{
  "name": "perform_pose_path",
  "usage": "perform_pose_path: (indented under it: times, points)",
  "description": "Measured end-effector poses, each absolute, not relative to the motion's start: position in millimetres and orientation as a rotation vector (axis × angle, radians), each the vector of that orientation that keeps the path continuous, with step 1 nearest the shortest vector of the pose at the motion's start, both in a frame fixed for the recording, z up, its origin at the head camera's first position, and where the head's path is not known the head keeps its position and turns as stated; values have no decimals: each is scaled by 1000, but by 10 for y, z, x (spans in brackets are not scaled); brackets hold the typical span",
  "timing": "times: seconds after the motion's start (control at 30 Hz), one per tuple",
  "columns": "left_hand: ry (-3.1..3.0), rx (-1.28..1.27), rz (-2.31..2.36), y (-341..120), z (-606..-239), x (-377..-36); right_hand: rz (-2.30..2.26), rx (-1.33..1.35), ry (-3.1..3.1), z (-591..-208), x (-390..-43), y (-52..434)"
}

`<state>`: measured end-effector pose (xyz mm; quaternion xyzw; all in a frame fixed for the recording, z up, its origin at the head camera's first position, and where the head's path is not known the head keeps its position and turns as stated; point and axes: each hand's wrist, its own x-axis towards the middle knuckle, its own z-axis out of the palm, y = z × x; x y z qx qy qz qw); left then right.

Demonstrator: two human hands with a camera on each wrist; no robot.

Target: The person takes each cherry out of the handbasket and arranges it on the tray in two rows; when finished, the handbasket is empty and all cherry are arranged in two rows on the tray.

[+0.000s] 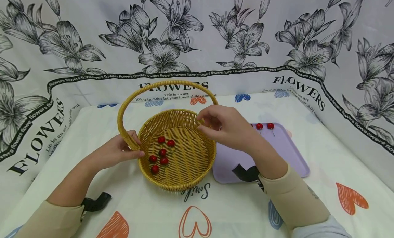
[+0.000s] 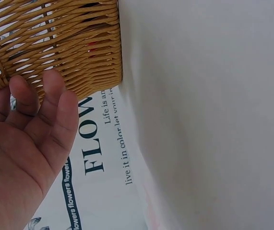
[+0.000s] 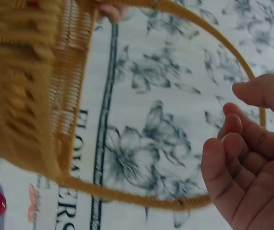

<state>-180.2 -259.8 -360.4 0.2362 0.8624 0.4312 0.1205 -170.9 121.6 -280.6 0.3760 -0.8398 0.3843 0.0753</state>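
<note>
A yellow-brown wicker basket (image 1: 187, 162) with a tall arched handle (image 1: 167, 83) stands on the cloth, with several red cherries (image 1: 162, 153) on the left part of its floor. My left hand (image 1: 118, 150) grips its left rim at the foot of the handle, thumb on the rim. In the left wrist view, fingers (image 2: 62, 112) of that hand lie against the woven side. Over the right rim hovers my right hand (image 1: 226, 127), fingers loosely bent and nothing between them. The right wrist view shows a gap between thumb and fingers, close to the handle.
To the right of the basket lies a lilac tray (image 1: 292, 156), partly hidden by the right forearm. Cherries (image 1: 270, 126) with stems sit along its far edge. A white cloth with hearts and lettering covers the table, and a flower-printed cloth (image 1: 240, 36) hangs behind.
</note>
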Motion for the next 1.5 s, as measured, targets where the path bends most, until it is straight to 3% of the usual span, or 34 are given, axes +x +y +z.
perform_pose_path:
  times: [0.5, 0.8, 1.27, 1.5]
  points:
    - [2515, 698, 1267, -2608, -3612, -1809, 657, 1391, -2821, -3515, -1672, 424]
    - [2504, 705, 1287, -2599, -3601, -1808, 223, 1492, -3117, -3624, -1638, 300]
    - [2514, 734, 1295, -2598, -3628, -1804, 250, 1642, -2947, -3635, -1691, 242]
    - [2535, 727, 1275, -2593, -3642, -1806, 590, 1578, -2914, -3520, -1727, 366]
